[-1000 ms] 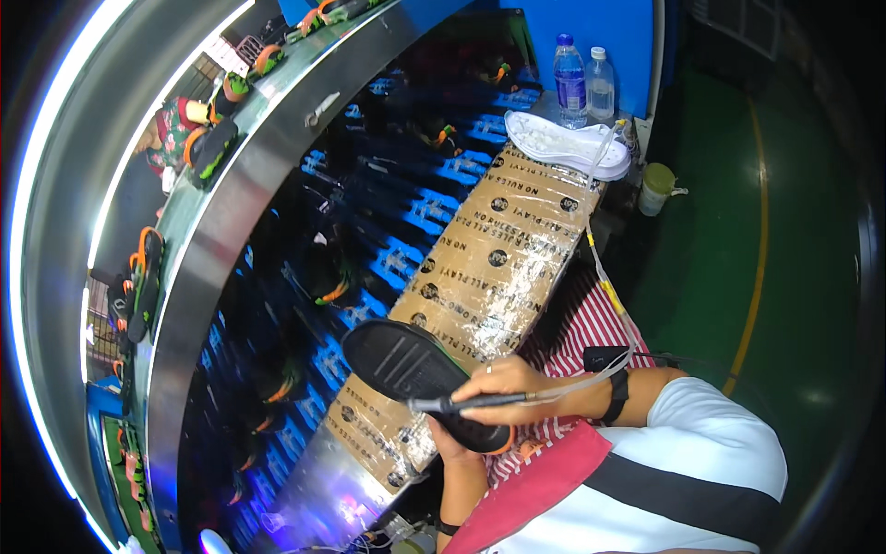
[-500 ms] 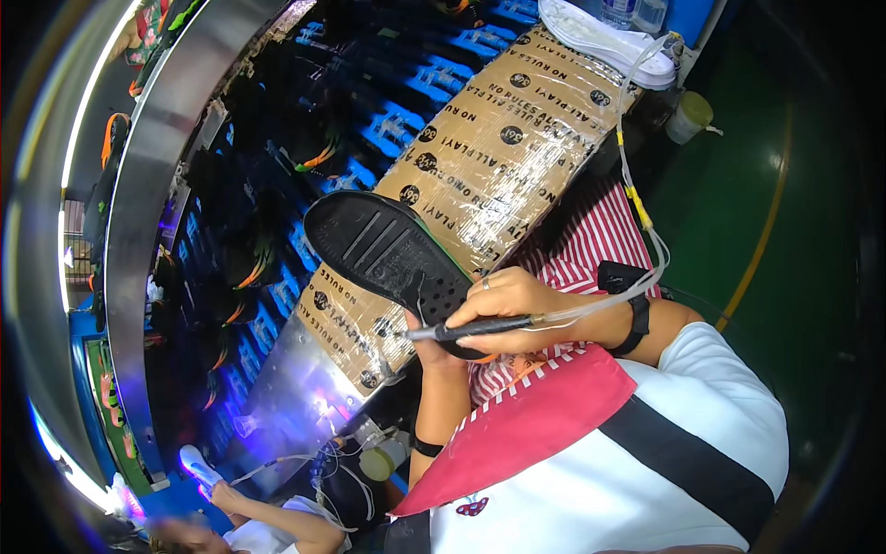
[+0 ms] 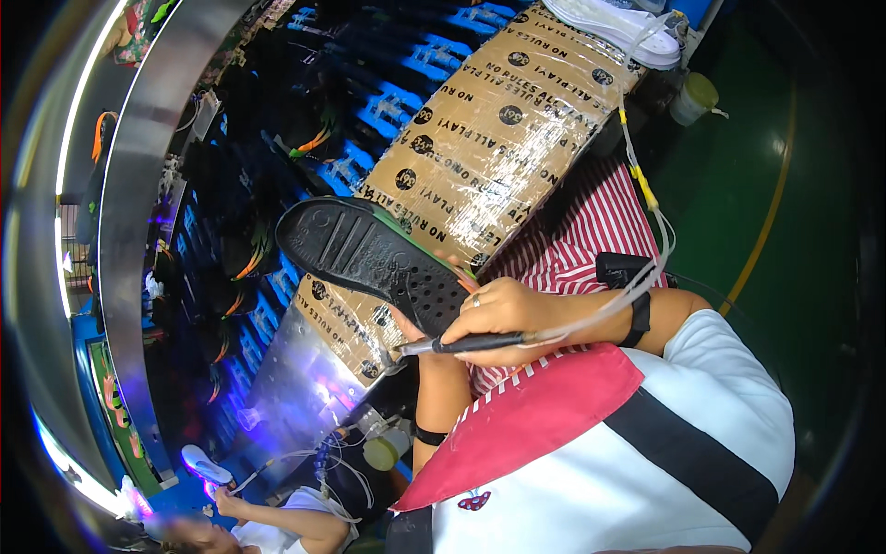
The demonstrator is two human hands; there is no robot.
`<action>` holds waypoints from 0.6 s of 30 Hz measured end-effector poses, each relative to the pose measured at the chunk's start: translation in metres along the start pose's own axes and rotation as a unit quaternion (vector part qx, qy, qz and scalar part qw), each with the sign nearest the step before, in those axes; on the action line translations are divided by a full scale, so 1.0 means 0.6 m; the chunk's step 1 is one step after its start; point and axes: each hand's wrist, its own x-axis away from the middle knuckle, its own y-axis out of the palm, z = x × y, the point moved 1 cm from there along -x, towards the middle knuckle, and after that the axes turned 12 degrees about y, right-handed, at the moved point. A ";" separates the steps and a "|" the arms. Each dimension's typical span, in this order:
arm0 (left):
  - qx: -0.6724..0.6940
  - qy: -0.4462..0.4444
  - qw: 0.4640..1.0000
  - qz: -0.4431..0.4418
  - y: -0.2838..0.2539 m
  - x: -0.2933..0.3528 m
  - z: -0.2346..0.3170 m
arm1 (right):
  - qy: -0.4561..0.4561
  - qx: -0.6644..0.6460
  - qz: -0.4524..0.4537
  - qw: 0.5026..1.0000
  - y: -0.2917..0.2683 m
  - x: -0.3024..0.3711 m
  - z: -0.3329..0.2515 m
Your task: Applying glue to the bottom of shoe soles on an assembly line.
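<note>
A black shoe sole (image 3: 369, 254), with bars and small holes on its face and green and orange along its edge, is tilted over the work surface. My left hand (image 3: 406, 325) grips it from beneath at the holed end; most of its fingers are hidden behind the sole. In my right hand (image 3: 498, 309) is a dark-handled brush (image 3: 480, 343) fed by clear tubes (image 3: 600, 309). The fingers wrap its handle, and the pale tip points left, just below the sole and apart from it.
Printed cardboard under clear film covers the bench (image 3: 480, 138). A white sole (image 3: 628, 32) lies at its far right end, near a lidded jar (image 3: 694, 97). Blue racks (image 3: 392, 111) with shoe parts line the left. At lower left, a co-worker's hand (image 3: 231, 503) holds a white sole (image 3: 205, 463).
The black sole has shifted left and turned its face more toward me. My right hand and the brush have dropped slightly, away from the sole.
</note>
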 end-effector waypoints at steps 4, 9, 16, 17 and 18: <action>-0.016 0.023 0.999 -0.020 0.008 -0.003 0.010 | 0.080 0.004 0.050 0.996 -0.013 -0.002 0.002; -0.048 0.074 0.994 -0.071 0.029 -0.010 0.006 | 0.046 -0.030 0.008 0.998 0.001 0.001 0.008; -0.098 0.088 0.989 -0.068 0.028 -0.017 0.044 | 0.217 -0.159 -0.038 0.962 -0.021 -0.003 0.001; -0.121 0.099 0.985 -0.073 0.033 -0.014 0.046 | 0.206 -0.146 -0.015 0.967 -0.021 -0.003 0.007; -0.122 0.098 0.985 -0.071 0.032 -0.015 0.048 | 0.167 -0.104 -0.020 0.980 -0.018 -0.001 0.016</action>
